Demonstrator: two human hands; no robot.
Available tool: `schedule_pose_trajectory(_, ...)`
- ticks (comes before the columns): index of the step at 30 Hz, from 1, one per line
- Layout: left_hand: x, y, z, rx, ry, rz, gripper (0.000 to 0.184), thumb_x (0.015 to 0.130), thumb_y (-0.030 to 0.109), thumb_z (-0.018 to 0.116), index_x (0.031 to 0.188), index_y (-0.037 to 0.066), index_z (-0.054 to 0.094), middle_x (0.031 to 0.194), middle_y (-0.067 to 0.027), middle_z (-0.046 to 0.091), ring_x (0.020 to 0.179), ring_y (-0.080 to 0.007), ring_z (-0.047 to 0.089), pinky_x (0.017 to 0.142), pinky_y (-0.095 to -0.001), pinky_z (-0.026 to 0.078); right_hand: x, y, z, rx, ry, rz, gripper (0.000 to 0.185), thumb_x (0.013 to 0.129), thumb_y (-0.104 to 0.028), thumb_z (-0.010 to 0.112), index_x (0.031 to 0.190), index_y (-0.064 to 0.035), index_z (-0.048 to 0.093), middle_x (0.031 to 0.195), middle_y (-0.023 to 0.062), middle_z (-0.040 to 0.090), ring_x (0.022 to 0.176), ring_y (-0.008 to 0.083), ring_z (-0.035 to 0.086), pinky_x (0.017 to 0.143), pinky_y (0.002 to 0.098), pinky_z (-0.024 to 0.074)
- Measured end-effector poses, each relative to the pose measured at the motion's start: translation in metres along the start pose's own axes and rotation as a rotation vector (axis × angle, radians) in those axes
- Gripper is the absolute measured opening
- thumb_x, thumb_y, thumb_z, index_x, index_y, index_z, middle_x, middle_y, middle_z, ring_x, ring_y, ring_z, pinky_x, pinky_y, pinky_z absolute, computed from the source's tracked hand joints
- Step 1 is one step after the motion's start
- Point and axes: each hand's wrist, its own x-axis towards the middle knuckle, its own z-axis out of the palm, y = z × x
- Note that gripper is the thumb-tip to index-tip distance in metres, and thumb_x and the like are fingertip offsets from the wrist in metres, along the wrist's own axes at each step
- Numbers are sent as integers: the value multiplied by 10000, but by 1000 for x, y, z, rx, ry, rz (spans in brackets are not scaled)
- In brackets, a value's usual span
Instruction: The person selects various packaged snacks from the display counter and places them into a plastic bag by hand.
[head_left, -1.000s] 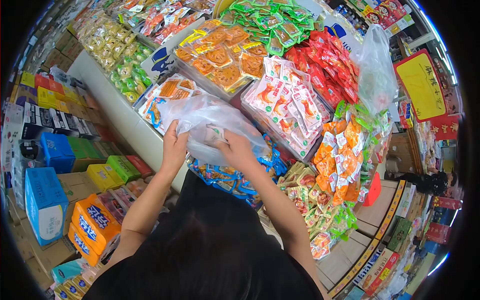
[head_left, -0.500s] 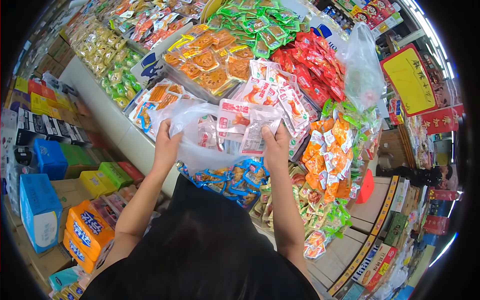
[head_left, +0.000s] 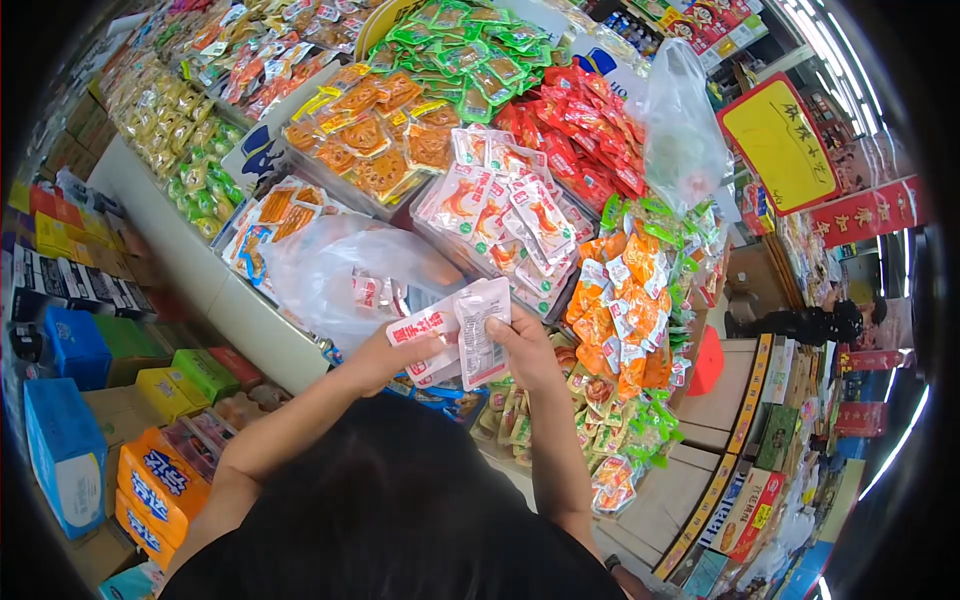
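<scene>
Pink-and-white snack packets (head_left: 483,330) are fanned out between my two hands, low in front of my body. My left hand (head_left: 382,358) is closed on the left packets, its thumb on top. Closed on the right-hand packet, my right hand (head_left: 522,350) presses with its thumb near the edge. Just beyond them a translucent plastic bag (head_left: 350,262) lies on the display, with a few packets showing inside; neither hand holds it. Similar pink-and-white packets (head_left: 495,205) fill a bin behind my hands.
Orange packets (head_left: 622,310), red packets (head_left: 580,125) and green packets (head_left: 460,55) are heaped around. A second plastic bag (head_left: 683,130) stands at the right beside a yellow sign (head_left: 780,145). Boxes (head_left: 65,450) are stacked on the left. A dark-clothed person (head_left: 810,322) is far right.
The packets have come out of the plastic bag and down toward my body. My left hand has let go of the bag and taken hold of packets. The bag now lies on the display.
</scene>
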Motion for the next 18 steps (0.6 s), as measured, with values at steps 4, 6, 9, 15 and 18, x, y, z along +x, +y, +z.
schedule_pose_trajectory(4,6,-14,-1,24,59,3,397,828,167,616,1166,-5,497,1062,-77,586,955,-147,562,829,-295,458,2,17,-17,64,168,85,284,880,-129,522,1134,-2,514,1010,57,605,877,124,580,789,281,464)
schedule_pose_trajectory(6,7,-14,1,-22,169,10,394,833,153,611,1170,-9,488,1079,-85,579,940,-151,572,801,-291,482,12,16,-26,150,301,73,265,885,-135,515,1119,-11,525,996,61,608,841,131,589,765,282,474)
schedule_pose_trajectory(9,8,-20,-10,-114,254,49,392,833,152,610,1168,-9,487,1078,-89,580,919,-156,585,764,-288,505,28,13,-51,191,486,-46,237,886,-152,515,1075,-13,547,959,65,617,788,145,601,717,289,487)
schedule_pose_trajectory(15,1,-28,-21,-157,298,24,392,832,162,613,1164,-5,490,1060,-88,591,919,-156,590,764,-289,508,55,-22,-78,-1004,565,-276,233,851,-199,547,949,12,569,822,183,606,760,312,595,651,372,449)
schedule_pose_trajectory(18,0,-34,-17,-135,291,0,398,827,169,621,1162,-5,495,1061,-86,591,925,-153,587,774,-288,500,71,-26,-82,-1309,488,-327,232,819,-210,578,910,3,575,780,210,587,759,373,565,656,414,433)
